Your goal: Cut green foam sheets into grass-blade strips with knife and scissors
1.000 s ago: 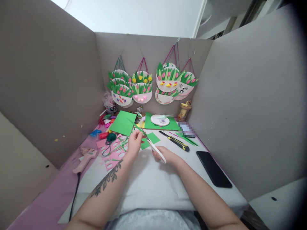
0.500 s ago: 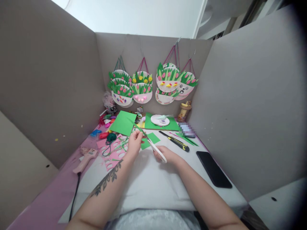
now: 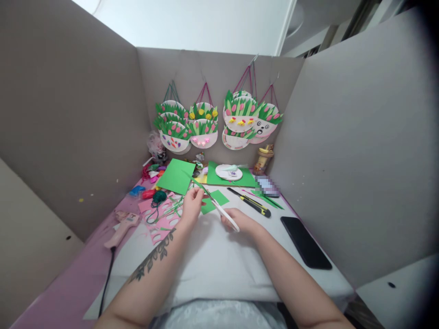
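Note:
White-handled scissors [image 3: 227,215] are in my right hand [image 3: 243,221], whose fingers are closed around the handles. Their blades point up and to the left, toward my left hand [image 3: 192,204]. Between the thumb and fingers of that left hand is a narrow green paper strip [image 3: 195,181], its tip rising to the upper left beside the blades. Just beneath the hands, green paper pieces [image 3: 220,198] lie on the white table cover [image 3: 219,260]. My fingers hide part of the strip and some of the handles.
To the left lie a pink glue gun [image 3: 124,226], dark green yarn [image 3: 159,197] and pink paper with cut-out holes [image 3: 161,224]. Green sheets [image 3: 176,176] and a white plate [image 3: 222,172] sit behind. A utility knife [image 3: 255,205] and black phone [image 3: 305,242] are rightward. Decorated plate baskets [image 3: 204,135] hang behind.
My right hand and the scissor handles have shifted very slightly to the right. My left hand stays almost in place with the green strip.

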### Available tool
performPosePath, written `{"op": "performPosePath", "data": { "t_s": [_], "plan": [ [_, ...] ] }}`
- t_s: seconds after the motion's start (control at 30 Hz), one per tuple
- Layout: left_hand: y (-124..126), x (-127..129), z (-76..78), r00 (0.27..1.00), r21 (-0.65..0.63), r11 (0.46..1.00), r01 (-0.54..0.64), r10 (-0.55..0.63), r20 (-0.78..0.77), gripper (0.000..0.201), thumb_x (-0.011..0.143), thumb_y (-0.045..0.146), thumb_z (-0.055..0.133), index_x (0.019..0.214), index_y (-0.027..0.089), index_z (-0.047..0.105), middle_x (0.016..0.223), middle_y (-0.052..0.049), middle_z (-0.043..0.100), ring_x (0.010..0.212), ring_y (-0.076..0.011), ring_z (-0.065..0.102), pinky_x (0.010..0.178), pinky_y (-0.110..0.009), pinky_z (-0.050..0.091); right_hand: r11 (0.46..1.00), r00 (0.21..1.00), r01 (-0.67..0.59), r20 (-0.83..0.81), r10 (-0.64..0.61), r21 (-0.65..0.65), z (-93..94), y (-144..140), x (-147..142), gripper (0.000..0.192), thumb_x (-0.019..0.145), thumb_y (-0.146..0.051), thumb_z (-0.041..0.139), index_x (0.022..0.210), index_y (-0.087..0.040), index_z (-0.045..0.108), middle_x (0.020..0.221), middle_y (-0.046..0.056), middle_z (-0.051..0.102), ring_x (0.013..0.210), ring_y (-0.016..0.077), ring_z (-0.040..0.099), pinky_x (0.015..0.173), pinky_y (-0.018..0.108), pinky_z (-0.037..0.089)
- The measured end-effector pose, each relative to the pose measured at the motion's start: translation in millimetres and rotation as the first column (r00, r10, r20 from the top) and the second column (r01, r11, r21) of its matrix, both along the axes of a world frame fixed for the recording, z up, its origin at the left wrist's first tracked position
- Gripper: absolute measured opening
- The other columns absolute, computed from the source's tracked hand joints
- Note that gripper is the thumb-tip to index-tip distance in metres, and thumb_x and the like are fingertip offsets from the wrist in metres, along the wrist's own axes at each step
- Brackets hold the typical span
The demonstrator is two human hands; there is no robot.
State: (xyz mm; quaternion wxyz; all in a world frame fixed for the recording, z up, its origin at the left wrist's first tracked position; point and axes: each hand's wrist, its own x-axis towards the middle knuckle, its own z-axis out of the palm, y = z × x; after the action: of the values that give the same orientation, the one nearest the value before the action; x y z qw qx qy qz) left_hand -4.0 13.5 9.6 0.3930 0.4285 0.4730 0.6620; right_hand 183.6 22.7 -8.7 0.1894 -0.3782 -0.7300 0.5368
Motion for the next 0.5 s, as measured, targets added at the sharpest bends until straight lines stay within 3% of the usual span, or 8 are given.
{"op": "performPosePath", "data": {
  "t_s": [0.17, 0.5],
  "plan": [
    [3.5, -5.1, -1.3, 0.999, -0.02, 0.999, -0.033, 0.033, 0.016, 0.034, 0.07, 0.049, 0.063, 0.077, 0.017, 0.058, 0.078, -0.003, 0.063, 0.075, -0.0174, 0.064, 0.053, -0.022, 0.046, 1.0, 1.0, -0.009, 0.011, 0.009, 0.004, 1.5, -1.3, -0.2, 0.009, 0.058, -0.021, 0.05, 0.065, -0.017, 0.051, 0.056, -0.003, 0.052, 0.049, 0.0099, 0.048, 0.045, 0.021, 0.036],
    [-2.7, 2.5, -1.0, 0.997, -0.026, 0.997, 0.073, -0.074, -0.023, 0.027, 0.07, 0.044, 0.062, 0.073, 0.017, 0.057, 0.075, -0.002, 0.06, 0.073, -0.0156, 0.062, 0.054, -0.021, 0.046, 0.996, 0.996, -0.051, -0.074, 0.046, -0.068, -14.4, 7.5, 1.1, 0.013, 0.056, -0.017, 0.053, 0.068, -0.017, 0.052, 0.06, -0.003, 0.052, 0.052, 0.009, 0.047, 0.051, 0.021, 0.041]
  ]
}}
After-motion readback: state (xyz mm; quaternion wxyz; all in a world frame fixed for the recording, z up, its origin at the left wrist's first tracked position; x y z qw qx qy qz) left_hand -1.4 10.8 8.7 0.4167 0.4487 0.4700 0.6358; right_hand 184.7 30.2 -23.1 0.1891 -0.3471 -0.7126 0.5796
